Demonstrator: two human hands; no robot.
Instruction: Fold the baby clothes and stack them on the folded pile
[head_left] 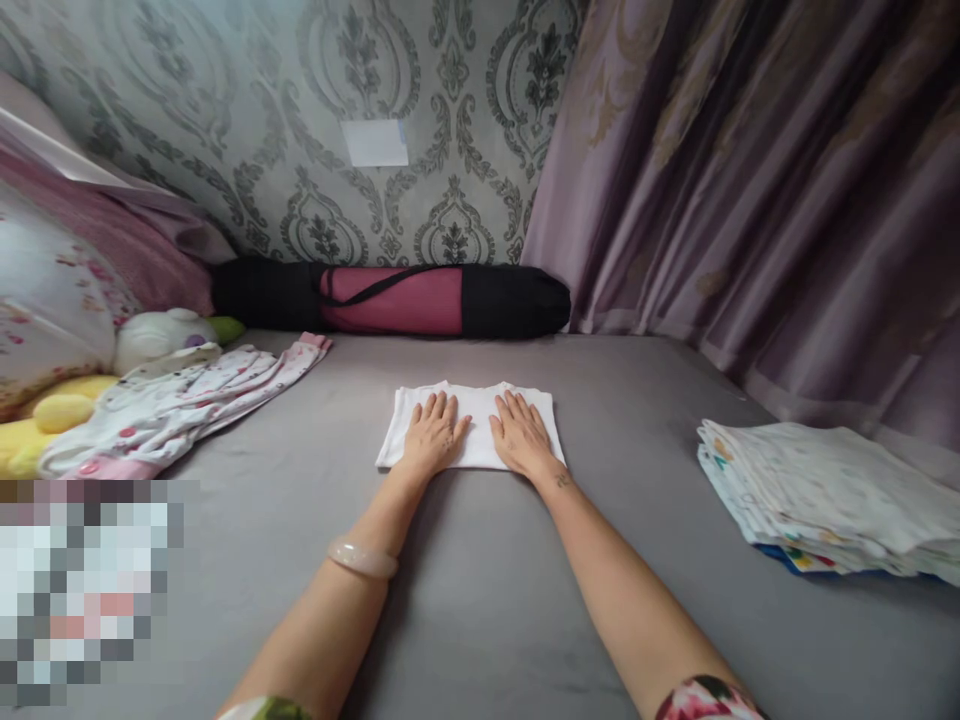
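A white folded garment (480, 440) lies flat on the grey sheet in front of me, its long side facing me. Its far edge has slight pinkish bumps; what kind of garment it is I cannot tell. My left hand (435, 432) rests palm down on its left half, fingers stretched out and pointing away. On the right half, my right hand (519, 432) lies flat in the same way, fingers a little apart. A bare strip of the cloth shows between the two hands. Neither hand grips anything.
Right of me sits a stack of folded clothes (825, 490). A patterned garment with pink cuffs (217, 400) lies loosely at the left, beside plush toys (64, 412). Against the wall is a long black and pink bag (405, 300); a purple curtain (675, 180) hangs right. The lower left corner is pixelated.
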